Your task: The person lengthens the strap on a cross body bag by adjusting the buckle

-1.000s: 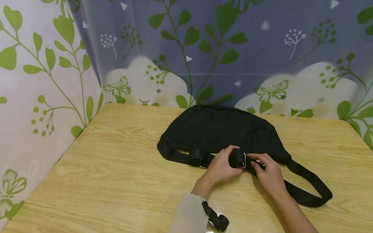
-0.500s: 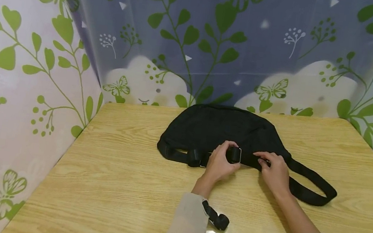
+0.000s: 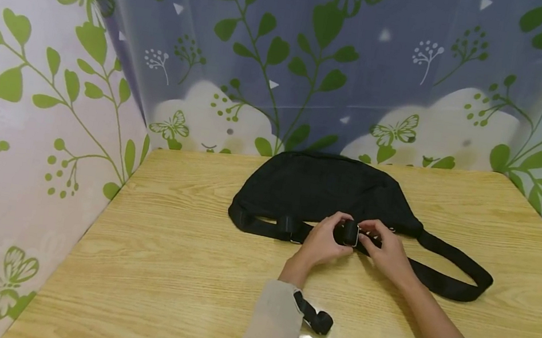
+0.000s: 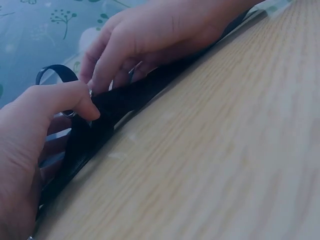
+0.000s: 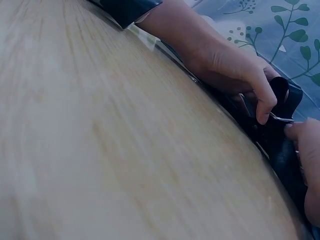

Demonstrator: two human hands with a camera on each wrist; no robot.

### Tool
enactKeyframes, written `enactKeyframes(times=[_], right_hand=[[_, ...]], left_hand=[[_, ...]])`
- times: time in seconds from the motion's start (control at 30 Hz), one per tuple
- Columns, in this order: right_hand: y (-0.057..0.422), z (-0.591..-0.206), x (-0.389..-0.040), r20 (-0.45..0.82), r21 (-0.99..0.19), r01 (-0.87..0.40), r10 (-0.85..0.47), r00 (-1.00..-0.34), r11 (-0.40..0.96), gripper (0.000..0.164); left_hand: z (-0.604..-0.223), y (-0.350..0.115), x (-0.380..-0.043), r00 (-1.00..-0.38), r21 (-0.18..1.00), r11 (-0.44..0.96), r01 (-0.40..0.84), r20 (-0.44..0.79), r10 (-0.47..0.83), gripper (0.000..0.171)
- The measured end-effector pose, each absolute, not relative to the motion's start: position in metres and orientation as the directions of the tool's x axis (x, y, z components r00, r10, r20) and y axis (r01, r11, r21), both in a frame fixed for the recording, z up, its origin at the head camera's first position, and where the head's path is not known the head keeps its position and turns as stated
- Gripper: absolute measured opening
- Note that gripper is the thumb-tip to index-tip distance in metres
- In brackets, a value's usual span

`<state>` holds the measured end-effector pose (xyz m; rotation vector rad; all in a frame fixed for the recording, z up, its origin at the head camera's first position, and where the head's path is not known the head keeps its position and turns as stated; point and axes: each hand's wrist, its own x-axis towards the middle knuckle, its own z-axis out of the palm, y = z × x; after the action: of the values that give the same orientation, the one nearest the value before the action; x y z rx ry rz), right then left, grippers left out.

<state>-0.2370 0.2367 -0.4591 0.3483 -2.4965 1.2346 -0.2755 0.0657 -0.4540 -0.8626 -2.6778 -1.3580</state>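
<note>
A black waist bag (image 3: 320,187) lies on the table, its strap (image 3: 451,289) running along the near side and bending out in a loop at the right. My left hand (image 3: 322,245) grips the strap at a metal slider buckle (image 3: 357,236), where the webbing stands up in a small loop (image 4: 56,70). Close beside it, my right hand (image 3: 390,259) pinches the strap just right of the buckle. Thumbs of both hands come near each other at the buckle in the right wrist view. The right hand's fingertips are partly hidden there.
The wood-grain table (image 3: 158,268) spreads in front of the bag and to both sides. Another strap loop (image 3: 286,225) with a metal slider sits left of my left hand. A printed curtain (image 3: 267,47) rises behind the bag.
Half a second ago my right hand was apart from the buckle, to its right; now it is back beside it. My left hand dipped left, then returned. The strap's right bend lies slightly further right.
</note>
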Motion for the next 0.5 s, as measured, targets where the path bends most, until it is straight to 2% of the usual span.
enactKeyframes(times=[0.2, 0.5], right_hand=[[0.2364, -0.4592, -0.2382, 0.442, -0.684, -0.374, -0.052, -0.896, 0.627, 0.013], [0.2421, -0.4592, -0.2379, 0.513, -0.599, -0.314, 0.053, -0.857, 0.737, 0.01]], left_hand=[[-0.4545, 0.0661, -0.2756, -0.858, 0.73, 0.491, 0.475, 0.258, 0.445, 0.054], [-0.4548, 0.0674, -0.2745, -0.885, 0.69, 0.556, 0.463, 0.329, 0.329, 0.049]])
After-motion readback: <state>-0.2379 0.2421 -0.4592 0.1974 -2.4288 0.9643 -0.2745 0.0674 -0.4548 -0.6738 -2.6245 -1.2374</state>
